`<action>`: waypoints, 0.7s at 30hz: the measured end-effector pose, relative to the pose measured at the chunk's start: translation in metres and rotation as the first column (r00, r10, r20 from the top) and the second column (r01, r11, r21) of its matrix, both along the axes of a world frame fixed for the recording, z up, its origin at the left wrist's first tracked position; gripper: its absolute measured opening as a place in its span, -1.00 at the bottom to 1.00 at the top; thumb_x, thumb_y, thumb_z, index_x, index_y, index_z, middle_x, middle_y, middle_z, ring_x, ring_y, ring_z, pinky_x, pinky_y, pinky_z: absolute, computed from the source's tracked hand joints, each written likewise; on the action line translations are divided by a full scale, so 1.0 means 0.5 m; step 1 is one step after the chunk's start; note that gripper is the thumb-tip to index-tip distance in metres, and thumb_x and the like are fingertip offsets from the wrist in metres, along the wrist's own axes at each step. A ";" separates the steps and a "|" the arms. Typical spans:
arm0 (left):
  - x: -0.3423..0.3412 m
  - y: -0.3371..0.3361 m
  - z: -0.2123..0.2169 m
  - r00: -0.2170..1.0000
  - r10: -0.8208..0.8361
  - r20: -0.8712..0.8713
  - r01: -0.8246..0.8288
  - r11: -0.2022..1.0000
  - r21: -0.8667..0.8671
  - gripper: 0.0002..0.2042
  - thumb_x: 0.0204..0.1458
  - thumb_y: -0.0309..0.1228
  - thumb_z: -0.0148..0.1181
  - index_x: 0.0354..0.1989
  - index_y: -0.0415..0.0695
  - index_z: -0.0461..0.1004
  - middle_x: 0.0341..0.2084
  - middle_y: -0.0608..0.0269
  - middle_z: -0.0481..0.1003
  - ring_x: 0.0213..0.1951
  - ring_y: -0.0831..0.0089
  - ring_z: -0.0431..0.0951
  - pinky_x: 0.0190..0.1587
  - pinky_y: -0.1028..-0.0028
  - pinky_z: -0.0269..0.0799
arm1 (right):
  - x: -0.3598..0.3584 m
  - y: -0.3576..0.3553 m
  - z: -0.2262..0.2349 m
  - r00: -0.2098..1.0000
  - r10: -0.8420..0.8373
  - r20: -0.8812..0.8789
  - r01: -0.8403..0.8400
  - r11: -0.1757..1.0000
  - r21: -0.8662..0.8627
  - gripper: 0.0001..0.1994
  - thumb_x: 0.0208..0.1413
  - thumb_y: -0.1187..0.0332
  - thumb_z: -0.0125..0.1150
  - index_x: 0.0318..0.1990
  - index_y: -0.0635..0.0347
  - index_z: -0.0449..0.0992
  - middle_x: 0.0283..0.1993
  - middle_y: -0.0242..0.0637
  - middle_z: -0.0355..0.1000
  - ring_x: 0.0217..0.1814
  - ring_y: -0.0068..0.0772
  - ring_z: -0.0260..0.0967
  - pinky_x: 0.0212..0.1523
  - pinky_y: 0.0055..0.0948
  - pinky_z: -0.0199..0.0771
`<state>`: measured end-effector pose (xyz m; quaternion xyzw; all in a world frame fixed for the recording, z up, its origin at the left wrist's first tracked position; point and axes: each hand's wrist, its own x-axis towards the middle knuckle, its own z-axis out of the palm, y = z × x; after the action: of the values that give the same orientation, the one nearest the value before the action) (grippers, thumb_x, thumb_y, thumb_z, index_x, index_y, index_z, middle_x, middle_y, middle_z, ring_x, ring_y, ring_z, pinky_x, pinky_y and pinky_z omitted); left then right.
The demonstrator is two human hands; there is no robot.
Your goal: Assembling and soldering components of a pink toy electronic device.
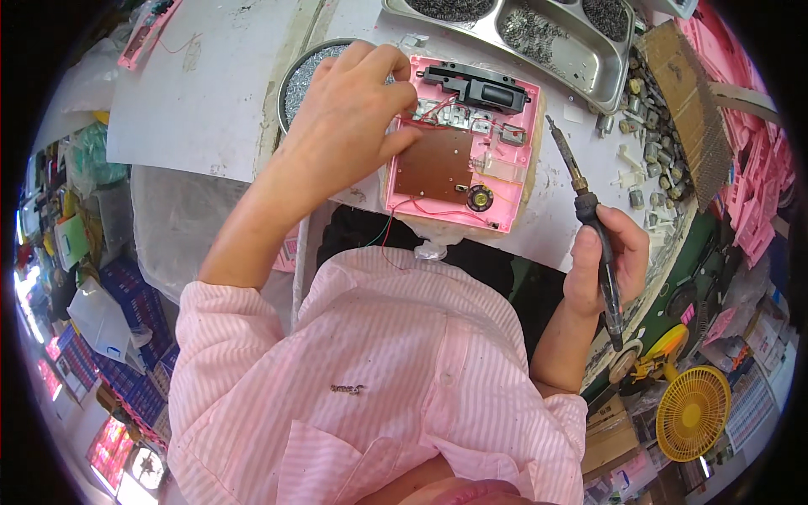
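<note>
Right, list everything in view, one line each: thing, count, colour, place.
Open plastic housing: one, pink, centre of the bench, under the left hand.
Circuit board: one, brown, inside the housing.
Speaker block: one, black, top of the housing.
Wires: a few, red, across the housing.
Soldering iron: one, dark handle, right of the housing.
Round dish of small parts: one, metal, behind the left hand.
Compartment tray: one, metal, top right.
Pink housings stack: many, far right.
Fan: one, yellow, lower right.
White sheet: one, upper left.
Left hand: on the housing's left edge.
Right hand: gripping the soldering iron.
</note>
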<state>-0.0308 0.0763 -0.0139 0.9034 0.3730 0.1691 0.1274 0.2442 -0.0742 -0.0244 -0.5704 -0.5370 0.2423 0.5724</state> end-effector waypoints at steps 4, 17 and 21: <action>-0.011 0.006 -0.003 0.989 -0.090 0.114 0.097 0.994 -0.056 -0.80 -0.09 -0.40 0.41 -0.36 -0.19 0.53 -0.17 0.19 0.47 -0.16 0.19 0.46 -0.08 0.28 0.40 | -0.004 0.004 -0.007 1.000 -0.004 -0.003 0.004 1.000 0.000 -0.67 0.11 0.45 0.40 -0.02 0.44 0.50 -0.23 -0.23 0.55 -0.34 -0.66 0.39 -0.26 -0.66 0.40; 0.101 -0.063 -0.044 0.549 0.639 0.539 0.242 0.496 -0.834 -0.90 0.12 -0.53 0.33 -0.31 -0.27 0.52 -0.58 0.35 0.56 -0.56 0.68 0.58 -0.58 0.68 0.39 | -0.111 0.148 0.011 0.944 0.146 -0.296 -0.180 0.979 -0.092 -0.46 0.06 0.64 0.32 0.23 0.29 0.33 -0.12 -0.24 0.49 -0.10 -0.51 0.49 -0.02 -0.50 0.54; 0.092 -0.061 -0.039 0.566 0.616 0.549 0.244 0.511 -0.824 -0.91 0.14 -0.53 0.31 -0.27 -0.28 0.55 -0.50 0.36 0.58 -0.52 0.69 0.58 -0.55 0.68 0.39 | -0.126 0.178 0.008 0.924 0.167 -0.345 -0.202 0.977 -0.069 -0.46 0.07 0.66 0.27 0.24 0.26 0.33 -0.10 -0.25 0.48 -0.08 -0.50 0.50 -0.02 -0.50 0.57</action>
<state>0.0151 0.0458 -0.0332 0.4888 0.4141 0.3687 0.6735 0.1813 0.0149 -0.0206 -0.4962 -0.4692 0.4167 0.6000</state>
